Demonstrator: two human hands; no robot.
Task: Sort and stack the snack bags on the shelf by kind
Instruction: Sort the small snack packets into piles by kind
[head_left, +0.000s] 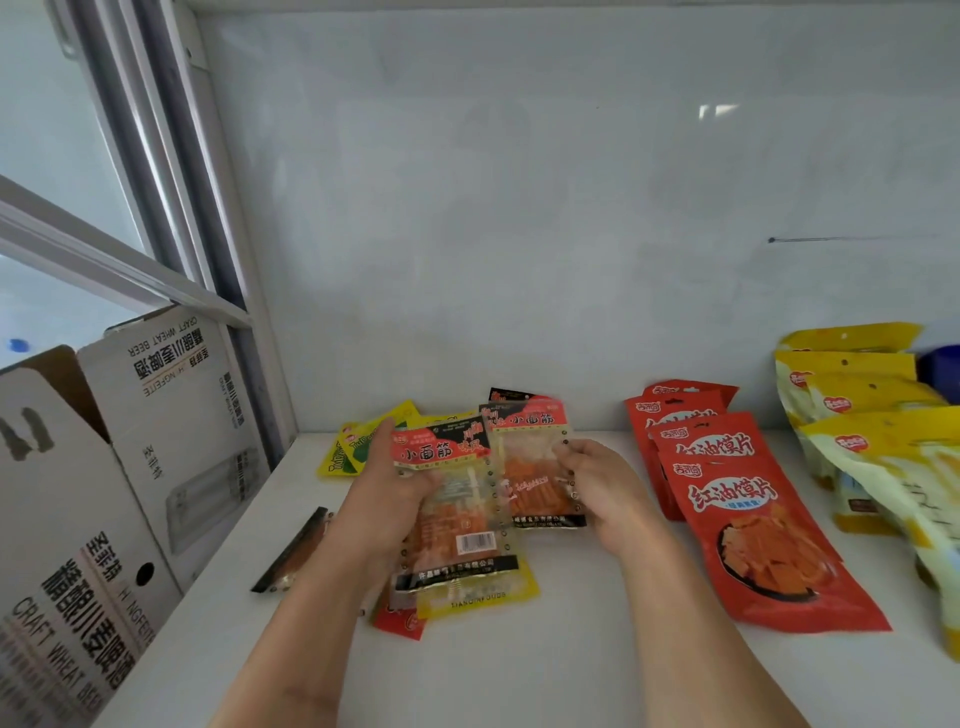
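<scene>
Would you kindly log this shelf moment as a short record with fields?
left hand: left hand grips a clear gluten-strip bag
right hand: right hand pinches a second matching bag
sorted so far: red bags stacked at right; yellow bags beyond them
unsorted: small yellow packets behind the hands; a dark packet lying at left
beside shelf: beer carton

Both bare forearms reach forward over the shelf (519, 649), hands side by side.
The left hand (387, 499) grips a clear snack bag (457, 514), thumb on its front. The right hand (597, 488), just right of it, pinches a second matching bag (530, 467) with curled fingers (569, 460).
</scene>
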